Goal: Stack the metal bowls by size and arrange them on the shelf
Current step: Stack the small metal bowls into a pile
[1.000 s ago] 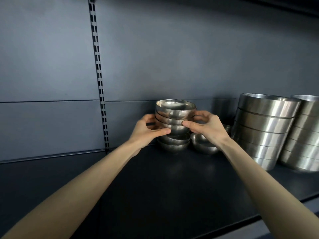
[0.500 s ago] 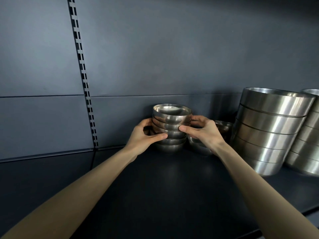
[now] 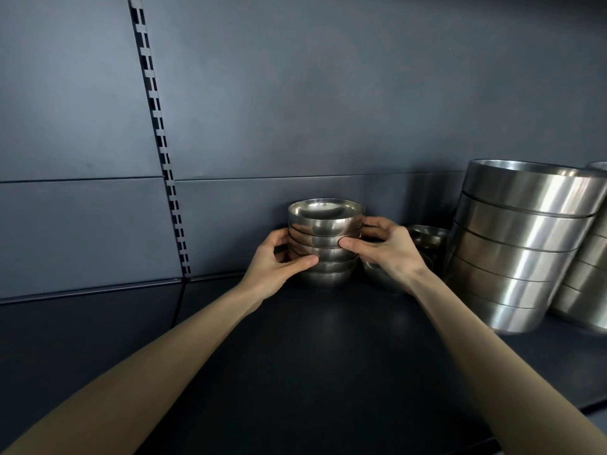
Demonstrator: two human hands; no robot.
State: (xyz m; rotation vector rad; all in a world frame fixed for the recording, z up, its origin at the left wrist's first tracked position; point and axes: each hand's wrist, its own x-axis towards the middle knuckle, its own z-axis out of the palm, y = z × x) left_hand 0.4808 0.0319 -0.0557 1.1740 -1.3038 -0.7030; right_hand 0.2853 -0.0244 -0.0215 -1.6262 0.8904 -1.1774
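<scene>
A stack of several small metal bowls (image 3: 325, 224) stands on the dark shelf (image 3: 312, 349) close to the back wall. My left hand (image 3: 274, 259) grips the stack's left side, thumb across the lower bowls. My right hand (image 3: 386, 249) grips its right side, thumb on the middle bowls. Behind my right hand are more small bowls (image 3: 428, 236), partly hidden. To the right rises a tall stack of large metal bowls (image 3: 515, 244), leaning slightly, with another large stack (image 3: 588, 290) cut off by the frame edge.
A slotted upright rail (image 3: 161, 142) runs down the grey back wall at the left. A dark cable (image 3: 179, 300) drops from its foot. The shelf's front edge (image 3: 542, 421) crosses the lower right.
The view has shifted so the bowls sit lower and further right against the rail. The small stack, held in both hands, now rests nearer the back wall.
</scene>
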